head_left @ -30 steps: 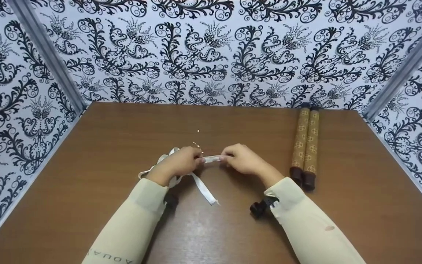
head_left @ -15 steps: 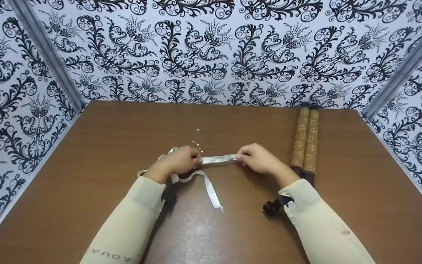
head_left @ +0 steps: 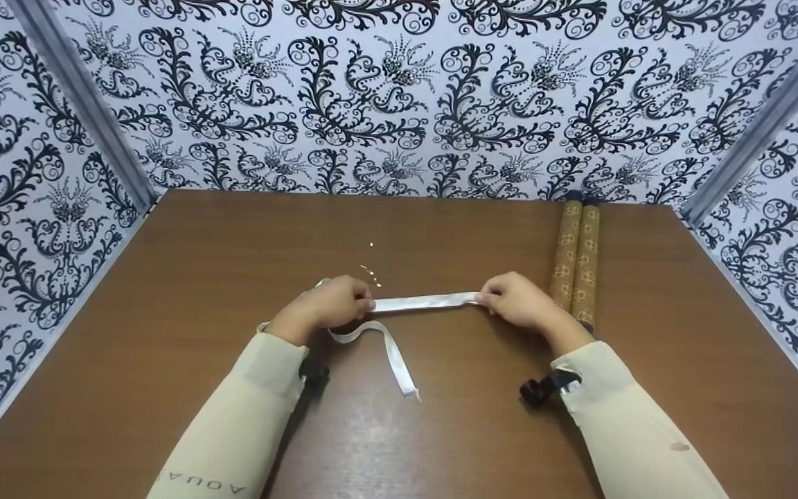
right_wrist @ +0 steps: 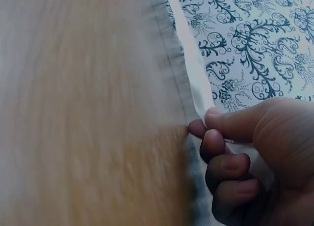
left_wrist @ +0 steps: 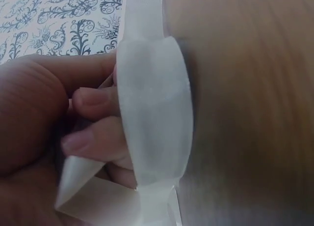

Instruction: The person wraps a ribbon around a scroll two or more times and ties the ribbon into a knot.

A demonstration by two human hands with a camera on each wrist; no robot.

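White satin ribbon (head_left: 423, 302) spans hand to hand, approx mid bench (head_left: 371, 443), long axis L-R, R end a touch farther out; that's the key geometry. From L hand (head_left: 335, 303) it runs off to the R; from R hand (head_left: 518, 302), to the L. L fingers curled, pinching one end of the span; L wrist view has ribbon passing over front of fingers, w/ a folded bit by the palm, exact pinch pt hidden. R fingers pinch the other end, thumb vs. index; a bit of white shows past the pinch, so can't tell if that's the true ribbon end. Span looks near flat & taut in head view, smooth w/ slight sheen, thin & limp stuff prob. Loose tail (head_left: 393, 357) curves S-like on bench toward wearer, frayed tip; join w/ span is under L hand, can't confirm. Bench = brown wood grain, semi-gloss. Gold specks (head_left: 379, 285) just beyond L hand. Two patterned tubes (head_left: 584, 263), tan w/ lighter floral motif, dark end caps, lie side by side pointing away; R hand's nearer, near ends partly hidden behind R arm.
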